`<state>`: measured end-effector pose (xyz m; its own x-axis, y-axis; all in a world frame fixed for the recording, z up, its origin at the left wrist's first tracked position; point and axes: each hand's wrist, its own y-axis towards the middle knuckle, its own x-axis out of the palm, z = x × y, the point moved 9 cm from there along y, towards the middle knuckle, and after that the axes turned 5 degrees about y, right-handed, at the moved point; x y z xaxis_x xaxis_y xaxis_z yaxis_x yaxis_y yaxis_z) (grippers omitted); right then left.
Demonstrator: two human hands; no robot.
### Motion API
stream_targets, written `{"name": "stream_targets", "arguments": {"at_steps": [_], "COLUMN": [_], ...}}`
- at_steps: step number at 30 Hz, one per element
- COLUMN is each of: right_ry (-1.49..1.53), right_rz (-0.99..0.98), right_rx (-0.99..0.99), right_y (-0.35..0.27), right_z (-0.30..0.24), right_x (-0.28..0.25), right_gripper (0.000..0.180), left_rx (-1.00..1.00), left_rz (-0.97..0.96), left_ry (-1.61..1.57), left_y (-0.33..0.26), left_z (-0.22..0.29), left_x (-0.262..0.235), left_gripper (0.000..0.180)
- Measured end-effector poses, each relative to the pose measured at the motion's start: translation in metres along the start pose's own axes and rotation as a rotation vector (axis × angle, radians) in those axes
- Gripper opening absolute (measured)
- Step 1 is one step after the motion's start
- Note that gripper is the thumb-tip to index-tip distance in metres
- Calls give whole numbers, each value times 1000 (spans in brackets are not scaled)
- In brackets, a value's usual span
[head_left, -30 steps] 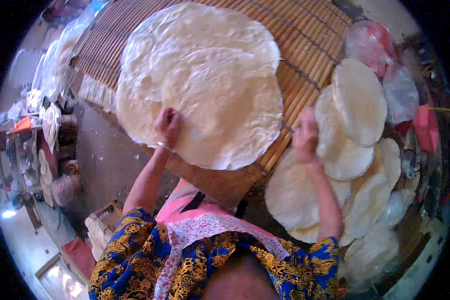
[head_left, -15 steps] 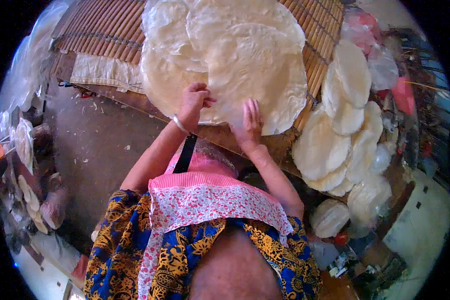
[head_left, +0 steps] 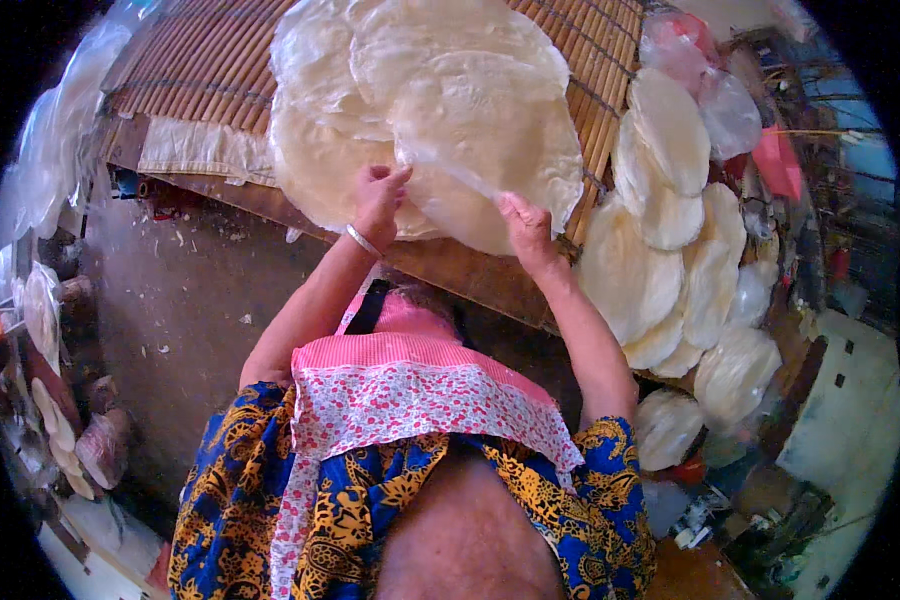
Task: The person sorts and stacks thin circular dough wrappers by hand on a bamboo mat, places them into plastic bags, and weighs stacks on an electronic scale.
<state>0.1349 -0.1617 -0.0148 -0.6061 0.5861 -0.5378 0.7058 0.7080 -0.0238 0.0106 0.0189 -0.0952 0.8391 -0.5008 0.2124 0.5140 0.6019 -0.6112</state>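
Observation:
A pile of large, pale, thin round rice paper sheets [head_left: 470, 110] lies overlapping near the front edge of a bamboo-slat mat. My right hand [head_left: 530, 232] is closed in a pinch on the near edge of the top rice paper sheet, which is drawn up and folded back in a taut, whitish strip. My left hand [head_left: 381, 208], with a silvery bangle at its wrist, is closed too, its fingertips pinched at the left end of that raised edge. Below the lifted edge, the sheets underneath show between my hands.
The bamboo mat [head_left: 195, 70] covers a table, with a folded cream cloth [head_left: 205, 150] along its front. More round sheets [head_left: 635, 270] are heaped at the right, beside clear and pink plastic bags [head_left: 725, 110]. Scraps lie on the brown floor [head_left: 195, 290] at the left.
My right hand has moved right and closed on the sheet's edge, pulling it up off the pile. The left hand stays nearly in place. The whole view has shifted slightly.

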Motion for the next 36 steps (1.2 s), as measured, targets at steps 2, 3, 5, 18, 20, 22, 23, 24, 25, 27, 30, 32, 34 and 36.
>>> {"name": "stream_targets", "arguments": {"at_steps": [2,3,5,18,20,22,23,24,25,27,30,32,34,36], "right_ry": [110,112,189,443,431,306,245,263,269,302,241,-168,-582,-678], "right_rz": [66,74,91,260,376,402,415,403,421,480,541,428,291,220], "right_rx": [63,62,3,220,168,227,247,218,203,224,96,-10,-156,-486], "right_y": [-1,0,3,18,23,31,31,36,34,24,32,45,49,33], "right_z": [5,7,7,46,16,48,51,40,32,23,-37,-90,-126,-122], "right_x": [-13,-16,-19,-111,-162,-223,-251,-270,-295,-349,-364,-333,-279,-223], "right_gripper": [23,23,20,27,24,27,28,29,30,32,25,20,20,19], "left_rx": [10,-48,-97,107,118,201,207,560,730,505,27,19,-117,-277], "left_rz": [60,-96,-247,-307,-252,-91,-92,-136,-188,-159,-132,-271,-428,-592], "left_ry": [42,78,111,-1,159,166,166,452,605,393,76,-31,-198,-357], "left_y": [-1,0,-5,-48,-34,5,39,62,61,60,53,33,16,-16], "left_z": [-6,-13,-21,37,46,30,7,10,15,14,-12,0,-3,1], "left_x": [-7,3,19,70,29,-10,-43,-79,-73,-74,-96,-80,-65,-31], "left_gripper": [21,21,21,13,11,9,9,10,10,12,18,25,29,33]}}
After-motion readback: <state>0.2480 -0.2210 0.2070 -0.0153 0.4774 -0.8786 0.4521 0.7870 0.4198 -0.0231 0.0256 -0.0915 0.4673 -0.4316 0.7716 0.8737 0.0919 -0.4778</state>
